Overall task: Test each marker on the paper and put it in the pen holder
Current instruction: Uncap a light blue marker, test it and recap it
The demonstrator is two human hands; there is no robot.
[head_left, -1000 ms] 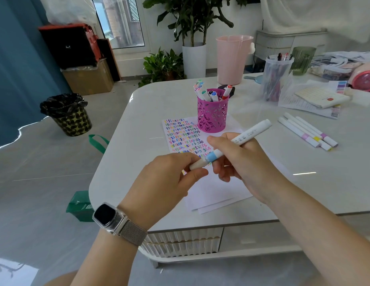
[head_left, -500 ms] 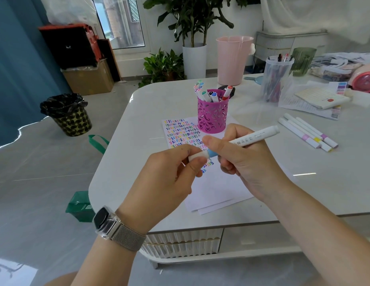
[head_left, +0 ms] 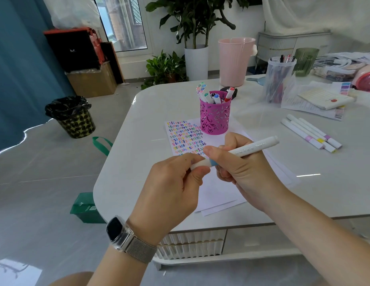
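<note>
right hand (head_left: pixel 239 168): gripping the white marker (head_left: pixel 245 151) by the barrel, thumb over the top, fingers curled under; held up off the worktop.
left hand (head_left: pixel 175 182): pinching the marker's cap end (head_left: pixel 198 164), thumb and forefinger closed round it, just left of the right hand; the two hands nearly touch.
marker: tilted, free end up and out to the right past the right hand; light blue band sits where the two hands meet. Can't tell if the cap is seated or already loose.
paper (head_left: pixel 213 190): flat on the worktop (head_left: pixel 303 203) directly under both hands; far part covered in rows of small coloured squiggles, near part blank. More than one sheet, edges offset.
pen holder (head_left: pixel 214 117): pink, cut-out pattern, upright just beyond the hands, standing on the far edge of the paper; several markers in it, caps up.
spare markers (head_left: pixel 311 134): three white ones lying side by side, right of and beyond the right hand, well apart from the paper; pink, yellow and purple bands.
watch (head_left: pixel 116 230): on the left wrist, mesh strap.
clear tub (head_left: pixel 279 79): far right beyond the pen holder, pens inside.
bin (head_left: pixel 71 116): on the floor, far left of the left hand, black liner.
</note>
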